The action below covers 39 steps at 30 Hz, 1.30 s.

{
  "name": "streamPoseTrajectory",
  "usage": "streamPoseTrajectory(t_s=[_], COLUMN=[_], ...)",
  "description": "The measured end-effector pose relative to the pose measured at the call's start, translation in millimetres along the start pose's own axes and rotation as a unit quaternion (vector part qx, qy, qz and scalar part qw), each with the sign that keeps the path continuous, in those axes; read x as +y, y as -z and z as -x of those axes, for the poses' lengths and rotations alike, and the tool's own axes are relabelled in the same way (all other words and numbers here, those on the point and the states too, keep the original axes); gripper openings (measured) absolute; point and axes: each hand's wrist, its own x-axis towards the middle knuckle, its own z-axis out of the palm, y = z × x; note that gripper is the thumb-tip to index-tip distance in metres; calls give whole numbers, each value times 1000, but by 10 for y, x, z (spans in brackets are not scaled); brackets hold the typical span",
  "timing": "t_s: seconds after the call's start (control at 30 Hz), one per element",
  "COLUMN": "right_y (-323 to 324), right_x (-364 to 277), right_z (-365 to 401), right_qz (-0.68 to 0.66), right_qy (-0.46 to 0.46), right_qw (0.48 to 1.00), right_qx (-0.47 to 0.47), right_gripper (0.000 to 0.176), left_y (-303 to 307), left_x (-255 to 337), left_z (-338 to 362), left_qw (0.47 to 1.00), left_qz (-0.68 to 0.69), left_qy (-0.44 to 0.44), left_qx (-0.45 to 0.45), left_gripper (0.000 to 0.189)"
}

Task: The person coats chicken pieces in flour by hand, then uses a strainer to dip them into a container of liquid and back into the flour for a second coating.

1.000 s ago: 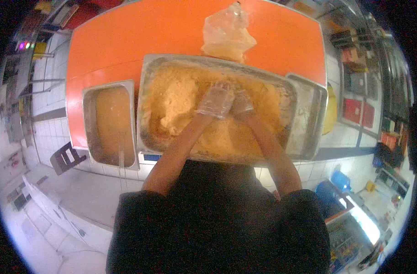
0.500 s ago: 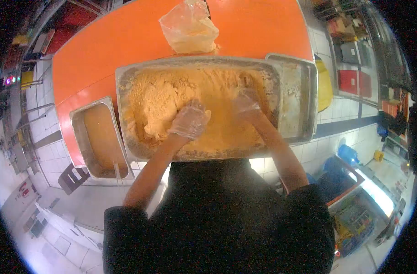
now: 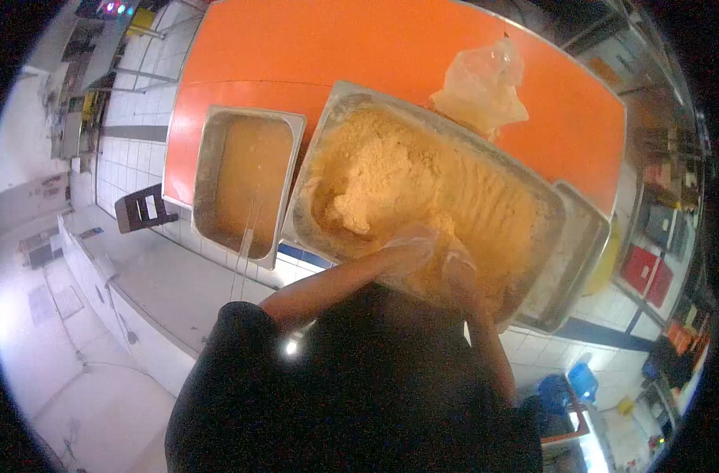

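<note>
A big metal tray (image 3: 325, 118) holds orange-yellow breading flour (image 3: 383, 162), heaped and clumpy on its left and marked with finger-like ridges on its right. My left hand (image 3: 414, 243), in a clear plastic glove, is in the flour near the tray's front edge. Close beside it is my right hand (image 3: 458, 264), also gloved, pointing away from me. Some flour lies between and around the two hands. Blur and flour hide the fingers of both, so I cannot make out how they are bent.
Left of the tray stands a smaller metal pan (image 3: 202, 189) of cloudy orange liquid, with a wire-handled tool (image 3: 247, 236) leaning in it. A plastic bag (image 3: 485, 83) lies behind the tray on the orange table (image 3: 296, 47). Another metal pan (image 3: 592, 260) sits at the right.
My hands have come together near the front edge; before, they were apart, the right one farther back. Ridges now mark the flour on the right. The view has turned and shifted left.
</note>
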Motion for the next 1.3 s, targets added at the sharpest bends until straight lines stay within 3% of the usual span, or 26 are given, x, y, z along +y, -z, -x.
streamPoseTrajectory(t_s=[0.1,0.13,0.2,0.23,0.3,0.33,0.4,0.43,0.47,0.53,0.57,0.63,0.67,0.7,0.73,0.77,0.8,0.87,0.93,0.97,1.03,1.07,1.1,1.13,1.27,1.3], right_y=[-298,-374,561,1043,804,769,700,697,705,746,831,1089,508,-44,339,720,706,667,-254,-700,-96,47,138,229,770,1051], right_x=[266,287,-630,-1101,-1132,-1251,-1584,-1633,-1604,-1522,-1494,-1392,-762,-158,-173,-240,-243,-223,329,596,178,84,63,103,544,447], right_z=[53,103,58,30,-68,-112,-236,-268,-255,-245,-240,-275,-504,-729,-820,-829,-766,-655,-553,-503,-74,48,123,144,-256,-175], right_qz=[-255,-341,-224,-157,170,166,-65,-177,-178,-44,-42,145,-113,-369,-111,161,164,72,232,308,135,106,91,86,111,149], right_qy=[-22,-36,-172,-223,-10,-20,30,56,49,284,280,48,-44,-96,31,156,153,-9,-26,-25,-33,-38,-41,-51,-146,-119], right_qw=[960,928,959,960,975,976,997,983,983,946,946,987,987,902,943,893,893,972,961,945,990,993,995,995,980,982], right_qx=[112,145,18,-60,-140,-140,-40,17,20,153,156,52,105,203,313,391,390,223,146,107,-4,-21,-25,-25,-74,8], right_gripper=[32,35,39,42,40,40,34,32,32,30,30,30,30,29,33,38,38,39,38,38,40,41,42,43,47,48], left_y=[-65,-12,245,318,420,478,768,828,879,973,994,950,837,718,627,534,395,158,-49,-104,-173,-179,-187,-209,-301,-341], left_x=[-864,-623,164,74,-35,-32,95,229,424,850,1017,1138,1144,1130,921,689,626,423,85,156,380,390,390,375,-151,-291], left_z=[33,43,39,236,693,860,927,909,883,787,747,633,491,335,143,-96,-320,-804,-1126,-1077,-826,-792,-752,-758,-1123,-1226], left_qw=[991,992,854,928,977,975,857,860,851,830,818,805,908,941,941,864,836,799,831,833,754,757,828,839,892,905], left_qz=[-123,-119,-468,-362,-177,-108,-472,-471,-493,-538,-559,-580,-355,-103,-294,-461,-511,-557,-540,-537,-644,-641,-548,-420,-410,-401], left_qy=[8,14,138,62,-4,9,35,31,30,24,23,20,132,235,32,-176,-196,-225,5,-1,-74,-82,41,161,18,-27], left_qx=[43,46,-179,-68,120,194,202,196,178,147,133,121,179,220,165,100,40,-19,-131,-132,103,98,-108,-306,-186,-141], left_gripper=[48,48,49,45,42,43,40,40,38,35,34,33,34,36,37,39,41,43,42,42,39,39,39,40,43,43])
